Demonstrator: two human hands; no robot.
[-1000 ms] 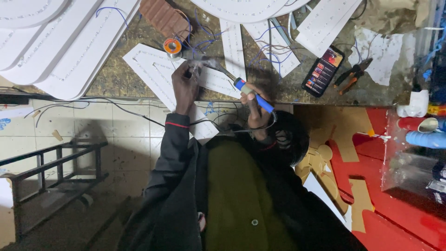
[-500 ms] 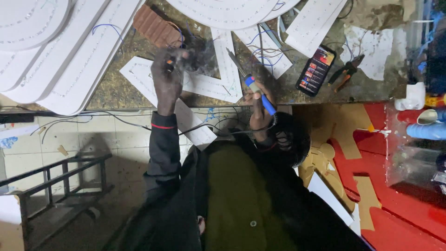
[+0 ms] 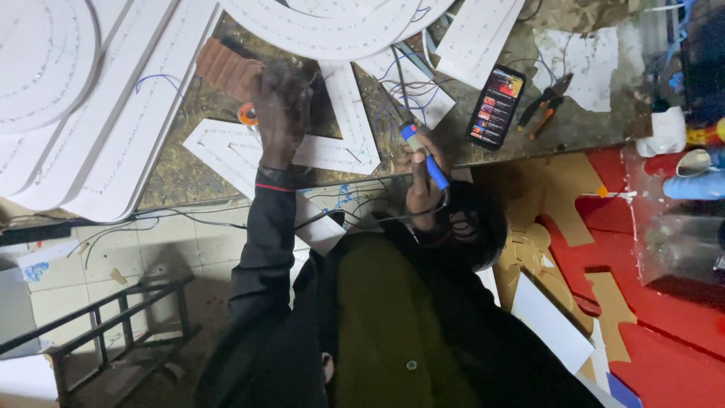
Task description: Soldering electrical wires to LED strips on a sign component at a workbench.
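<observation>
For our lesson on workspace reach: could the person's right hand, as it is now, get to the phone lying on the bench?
Probably yes. The right hand grips a blue-handled soldering iron, and the phone lies close beside it on the bench with only thin wires nearby. The hand is occupied, though.

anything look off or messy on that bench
Yes. Loose blue wires lie tangled across the white panels, right where the right hand holds the blue-handled tool. A lit phone sits close by, and pliers lie askew beside it.
</observation>
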